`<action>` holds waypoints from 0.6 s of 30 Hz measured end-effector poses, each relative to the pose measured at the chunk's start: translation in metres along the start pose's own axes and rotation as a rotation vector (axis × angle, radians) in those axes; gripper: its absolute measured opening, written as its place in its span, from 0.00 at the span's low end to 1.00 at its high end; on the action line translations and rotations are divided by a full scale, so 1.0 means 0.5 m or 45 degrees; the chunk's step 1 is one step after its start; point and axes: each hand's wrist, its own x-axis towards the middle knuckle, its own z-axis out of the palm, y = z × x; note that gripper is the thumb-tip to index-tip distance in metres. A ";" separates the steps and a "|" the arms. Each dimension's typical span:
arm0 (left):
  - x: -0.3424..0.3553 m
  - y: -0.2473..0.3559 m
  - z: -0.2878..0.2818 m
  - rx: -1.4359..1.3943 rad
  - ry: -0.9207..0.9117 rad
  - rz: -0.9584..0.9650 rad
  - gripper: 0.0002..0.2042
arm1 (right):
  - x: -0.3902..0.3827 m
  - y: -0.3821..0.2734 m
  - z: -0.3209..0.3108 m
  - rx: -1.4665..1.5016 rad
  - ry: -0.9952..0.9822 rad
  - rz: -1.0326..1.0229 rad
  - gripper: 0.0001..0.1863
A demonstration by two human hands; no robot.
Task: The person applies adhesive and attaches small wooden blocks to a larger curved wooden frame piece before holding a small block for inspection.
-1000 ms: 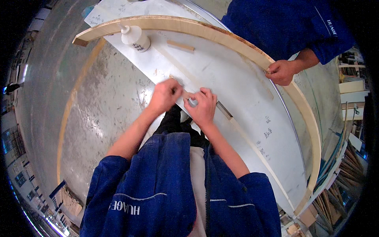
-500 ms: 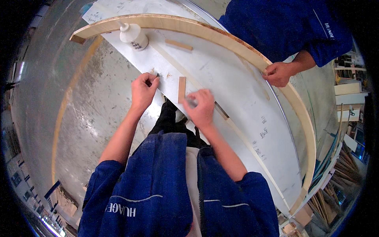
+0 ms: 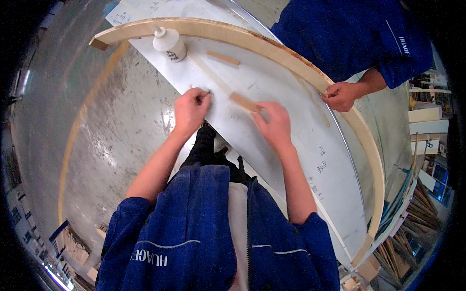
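Observation:
My left hand (image 3: 191,110) is closed in a pinch above the near edge of the white table, with a small dark tip showing at its fingertips; what it is cannot be made out. To its right, my right hand (image 3: 275,122), slightly blurred, grips the end of a short flat wooden strip (image 3: 242,102), which slants over the tabletop (image 3: 272,80). Another short wooden strip (image 3: 223,57) lies farther away, beside a white squeeze bottle (image 3: 170,46) with a nozzle.
A long curved wooden strip (image 3: 233,33) stands on edge and arcs around the table's far and right sides. Across the table, a co-worker's hand (image 3: 341,95) holds it. Racks of long rods (image 3: 417,223) and boards (image 3: 427,127) stand at the far right.
My right hand has moved right and away from me; the wooden strip at its fingers now lies slanted instead of lengthwise. My left hand has shifted slightly right, still closed.

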 end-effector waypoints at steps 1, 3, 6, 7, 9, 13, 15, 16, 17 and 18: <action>0.001 0.006 0.029 -0.031 -0.050 0.003 0.10 | -0.030 0.000 -0.008 0.049 0.155 0.115 0.13; 0.000 0.037 0.055 0.150 -0.143 0.053 0.10 | -0.070 -0.002 0.001 0.115 0.267 0.243 0.14; -0.009 0.013 0.057 0.269 -0.035 0.051 0.09 | -0.096 -0.020 0.016 0.070 0.268 0.231 0.14; -0.005 -0.024 0.045 0.235 0.052 -0.056 0.10 | -0.095 -0.028 0.030 0.042 0.244 0.188 0.14; 0.007 -0.063 -0.019 0.251 0.133 -0.258 0.08 | -0.093 -0.051 0.068 0.011 0.273 0.129 0.15; -0.006 -0.026 -0.045 0.043 0.069 0.252 0.04 | -0.078 -0.080 0.139 -0.022 0.295 0.131 0.15; -0.012 0.025 -0.033 0.063 -0.117 0.261 0.04 | -0.087 -0.084 0.146 -0.007 0.317 0.183 0.15; -0.015 0.040 -0.025 0.090 -0.197 0.237 0.05 | -0.095 -0.080 0.146 -0.010 0.328 0.209 0.15; -0.015 0.039 -0.016 0.103 -0.228 0.251 0.05 | -0.103 -0.073 0.149 -0.010 0.325 0.192 0.15; -0.010 0.035 -0.005 0.116 -0.260 0.265 0.04 | -0.111 -0.065 0.153 -0.009 0.321 0.174 0.14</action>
